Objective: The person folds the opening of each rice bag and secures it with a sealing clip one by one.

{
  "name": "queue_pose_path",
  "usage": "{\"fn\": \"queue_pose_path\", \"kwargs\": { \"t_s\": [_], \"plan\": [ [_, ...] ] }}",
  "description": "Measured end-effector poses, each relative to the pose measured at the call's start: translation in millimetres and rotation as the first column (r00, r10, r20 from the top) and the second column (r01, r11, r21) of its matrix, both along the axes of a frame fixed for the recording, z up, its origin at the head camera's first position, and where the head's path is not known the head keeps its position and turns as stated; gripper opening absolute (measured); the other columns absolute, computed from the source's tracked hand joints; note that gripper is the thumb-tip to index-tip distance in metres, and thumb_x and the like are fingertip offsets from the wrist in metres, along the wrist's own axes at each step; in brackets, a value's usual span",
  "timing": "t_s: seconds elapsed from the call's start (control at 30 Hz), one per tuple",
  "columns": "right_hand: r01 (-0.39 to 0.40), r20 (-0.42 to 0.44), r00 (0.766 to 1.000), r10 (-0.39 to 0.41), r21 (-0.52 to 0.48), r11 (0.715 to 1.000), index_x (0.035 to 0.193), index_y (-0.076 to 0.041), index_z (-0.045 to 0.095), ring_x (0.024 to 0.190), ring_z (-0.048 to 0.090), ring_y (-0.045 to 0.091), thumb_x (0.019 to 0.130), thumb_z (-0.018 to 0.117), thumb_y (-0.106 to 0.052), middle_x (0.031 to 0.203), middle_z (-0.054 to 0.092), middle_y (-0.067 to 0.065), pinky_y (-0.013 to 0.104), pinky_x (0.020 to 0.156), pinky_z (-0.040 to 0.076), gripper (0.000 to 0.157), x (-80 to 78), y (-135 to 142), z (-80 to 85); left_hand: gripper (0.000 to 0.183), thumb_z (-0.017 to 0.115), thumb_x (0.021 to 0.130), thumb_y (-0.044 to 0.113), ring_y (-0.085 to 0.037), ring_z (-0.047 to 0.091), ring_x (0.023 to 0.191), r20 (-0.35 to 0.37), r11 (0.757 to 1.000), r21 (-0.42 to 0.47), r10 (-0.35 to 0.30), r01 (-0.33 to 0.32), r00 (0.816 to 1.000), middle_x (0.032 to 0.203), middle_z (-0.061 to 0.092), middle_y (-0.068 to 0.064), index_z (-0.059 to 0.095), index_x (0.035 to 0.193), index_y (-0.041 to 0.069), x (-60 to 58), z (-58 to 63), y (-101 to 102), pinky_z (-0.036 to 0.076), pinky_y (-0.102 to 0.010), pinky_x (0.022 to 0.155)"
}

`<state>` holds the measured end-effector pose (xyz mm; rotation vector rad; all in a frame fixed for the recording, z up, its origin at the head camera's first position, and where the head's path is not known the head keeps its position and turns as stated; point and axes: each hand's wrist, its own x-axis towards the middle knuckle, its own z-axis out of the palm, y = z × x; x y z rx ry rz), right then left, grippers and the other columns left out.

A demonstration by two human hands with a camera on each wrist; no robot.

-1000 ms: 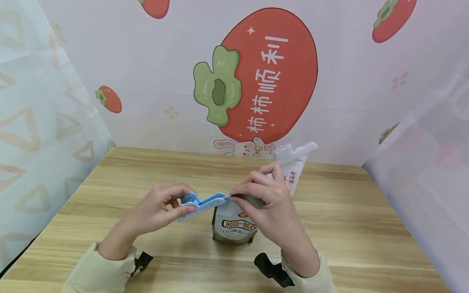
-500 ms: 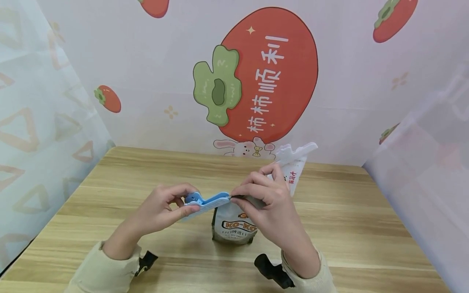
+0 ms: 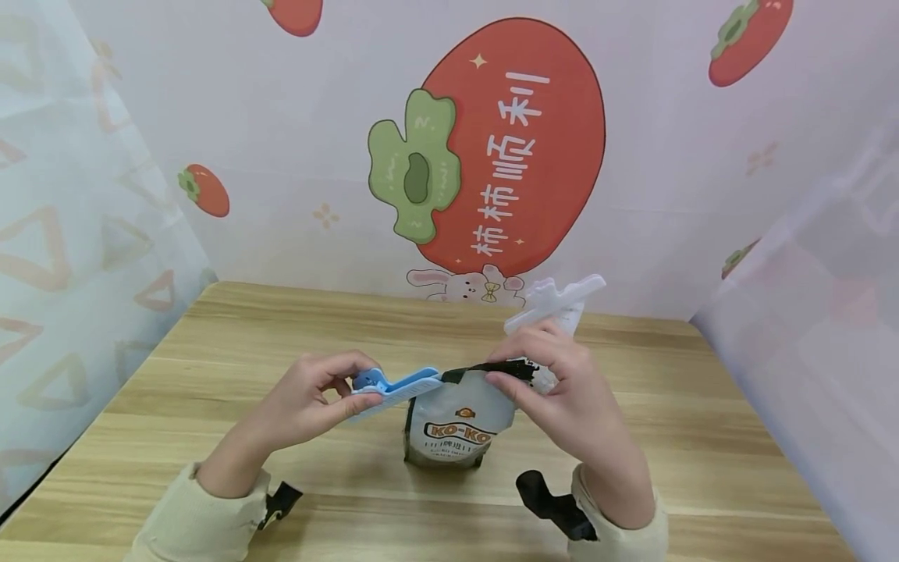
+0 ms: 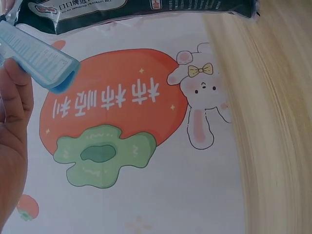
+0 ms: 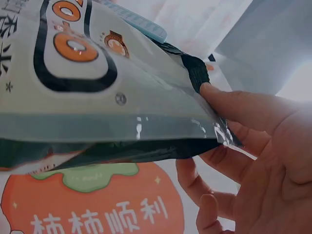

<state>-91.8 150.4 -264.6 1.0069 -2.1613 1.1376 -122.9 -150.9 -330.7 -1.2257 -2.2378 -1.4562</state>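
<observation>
A KO-KO rice bag [image 3: 456, 425] stands upright mid-table, its dark top edge [image 3: 485, 370] folded over. My left hand [image 3: 309, 398] holds a light blue bag clip [image 3: 403, 386] between thumb and fingers. The clip's tip meets the left end of the bag's top in the head view. In the left wrist view, the clip [image 4: 39, 56] overlaps the lower side of the bag [image 4: 136, 9]. My right hand [image 3: 579, 394] pinches the folded top near its right corner. Thumb and fingers sit either side of the bag's corner [image 5: 214, 129] in the right wrist view.
Behind my right hand stands a white bag [image 3: 570, 320] with a white clip [image 3: 558, 303] across its top, partly hidden. The wooden table [image 3: 281, 328] ends at a printed backdrop [image 3: 281, 156]. Fabric side walls [image 3: 808, 312] rise left and right.
My right hand has slid rightward along the bag's top to its right corner, uncovering the dark folded edge. My left hand and the clip have shifted slightly right.
</observation>
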Motion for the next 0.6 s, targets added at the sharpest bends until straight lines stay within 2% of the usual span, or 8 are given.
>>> {"fn": "queue_pose_path", "kwargs": {
  "t_s": [0.13, 0.37, 0.6],
  "plan": [
    [-0.053, -0.019, 0.998, 0.053, -0.023, 0.998, 0.092, -0.009, 0.073, 0.086, 0.059, 0.013, 0.075, 0.079, 0.010, 0.085, 0.071, 0.002, 0.019, 0.076, 0.050, 0.027, -1.6, -0.2, -0.1, 0.027, 0.076, 0.080, -0.007, -0.001, 0.056, 0.058, -0.025, 1.000, 0.011, -0.001, 0.002, 1.000, 0.078, 0.064, 0.003, 0.068, 0.098, 0.012, -0.5, 0.7, 2.5, 0.049, -0.017, 0.050],
    [-0.042, 0.014, 0.999, 0.042, -0.026, 0.999, 0.089, -0.009, 0.073, 0.083, 0.059, 0.010, 0.076, 0.079, 0.010, 0.083, 0.071, 0.000, 0.019, 0.073, 0.051, 0.023, -2.5, 0.5, -1.2, 0.021, 0.076, 0.082, -0.004, -0.006, 0.058, 0.061, -0.103, 0.997, 0.066, -0.041, 0.048, 0.994, 0.077, 0.064, -0.005, 0.067, 0.099, 0.004, -1.5, 0.9, 6.6, 0.050, -0.016, 0.053],
    [-0.057, -0.004, 0.998, 0.057, -0.035, 0.998, 0.088, -0.008, 0.073, 0.080, 0.059, 0.010, 0.076, 0.078, 0.011, 0.081, 0.070, 0.001, 0.019, 0.069, 0.053, 0.023, -3.6, 0.0, -2.3, 0.020, 0.077, 0.083, -0.001, -0.007, 0.059, 0.063, -0.126, 0.995, 0.084, -0.040, 0.051, 0.991, 0.080, 0.066, -0.006, 0.067, 0.100, 0.002, -2.5, 2.4, 10.4, 0.051, -0.015, 0.055]
  ]
}}
